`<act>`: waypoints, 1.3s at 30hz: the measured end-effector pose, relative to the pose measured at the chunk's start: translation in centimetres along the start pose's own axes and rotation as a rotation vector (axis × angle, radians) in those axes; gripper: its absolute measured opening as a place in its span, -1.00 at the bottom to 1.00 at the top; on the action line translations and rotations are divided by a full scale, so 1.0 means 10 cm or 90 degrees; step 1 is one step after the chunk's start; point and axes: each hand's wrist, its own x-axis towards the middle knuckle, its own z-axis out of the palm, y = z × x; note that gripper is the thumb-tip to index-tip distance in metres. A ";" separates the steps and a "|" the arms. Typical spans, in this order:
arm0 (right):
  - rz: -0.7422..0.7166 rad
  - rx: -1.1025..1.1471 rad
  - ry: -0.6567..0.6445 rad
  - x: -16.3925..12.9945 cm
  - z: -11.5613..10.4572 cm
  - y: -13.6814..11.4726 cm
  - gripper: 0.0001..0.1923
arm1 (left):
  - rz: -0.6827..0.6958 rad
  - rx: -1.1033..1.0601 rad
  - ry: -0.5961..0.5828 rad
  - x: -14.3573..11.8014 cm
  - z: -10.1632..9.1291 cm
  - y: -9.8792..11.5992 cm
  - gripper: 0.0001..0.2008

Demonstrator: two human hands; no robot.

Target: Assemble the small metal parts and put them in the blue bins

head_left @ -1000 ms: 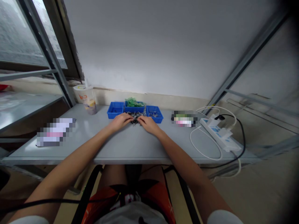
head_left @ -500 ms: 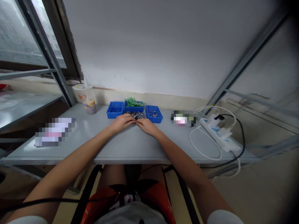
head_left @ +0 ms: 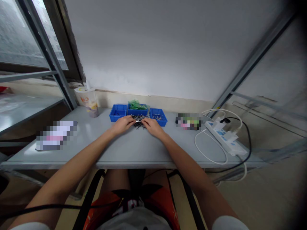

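A heap of small, thin silver metal pieces (head_left: 141,117) lies on the grey table; they are too small to name exactly. My left hand (head_left: 123,124) rests at the heap's left side, its fingers closed in a pinch. From the right, my right hand (head_left: 153,126) meets it, fingers also pinched. A thin shiny metal piece appears to span the narrow gap between the fingertips. Behind the hands stand three blue trays: the left tray (head_left: 118,106) holds a few dark bits, the middle tray (head_left: 137,112) green plastic packets (head_left: 136,104), and the right tray (head_left: 164,120) small silver pieces.
A plastic drink cup (head_left: 89,101) with a straw stands at the back left. A blurred phone-like object (head_left: 56,135) lies at the left, another blurred object (head_left: 189,122) at the right. A white power strip (head_left: 226,139) with looping cables occupies the right end.
My hands have moved slightly apart, from fingertips touching to a small gap. More of the metal heap shows between and below them. The trays have not moved.
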 end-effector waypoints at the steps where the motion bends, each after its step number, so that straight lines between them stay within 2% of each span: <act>1: -0.007 0.009 0.012 0.00 0.00 0.00 -0.76 | -0.002 -0.004 -0.014 0.00 0.00 0.01 -0.71; 4: -0.026 0.027 0.023 -0.01 0.01 0.00 -0.75 | 0.002 -0.025 -0.037 0.00 0.01 0.04 -0.73; 14: -0.053 0.042 0.035 -0.01 0.01 -0.03 -0.76 | 0.002 -0.046 -0.046 0.00 0.01 0.04 -0.77; 39: -0.004 0.040 -0.019 -0.02 0.00 -0.05 -0.77 | -0.019 -0.029 -0.049 -0.01 -0.04 0.05 -0.78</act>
